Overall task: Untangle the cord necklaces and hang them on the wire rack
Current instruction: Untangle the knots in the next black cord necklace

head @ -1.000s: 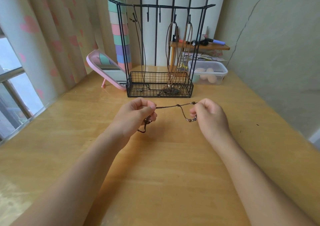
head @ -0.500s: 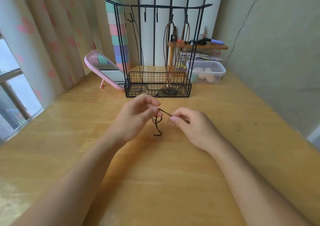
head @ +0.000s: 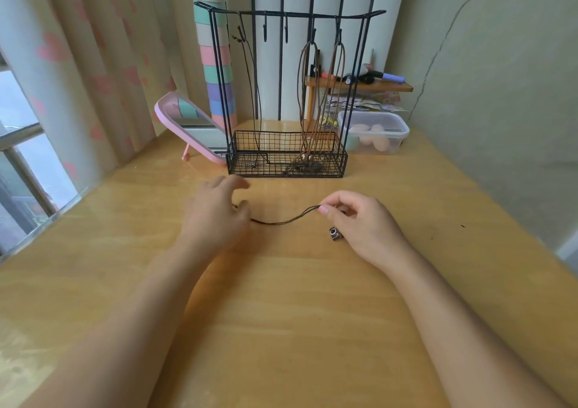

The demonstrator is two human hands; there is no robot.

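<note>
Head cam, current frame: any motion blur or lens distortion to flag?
Head view: the left hand is motion-smeared at its fingertips, while the right hand and the cord it pinches are sharp. Head view: wide-angle bowing curves the wire rack top bar. Head view: window daylight leaves soft sheen on the table.

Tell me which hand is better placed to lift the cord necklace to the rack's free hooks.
Right. The right hand pinches the cord necklace at one end, while the left hand shows spread, blurred fingers and no clear grip. The wire rack stands straight ahead of both.
</note>
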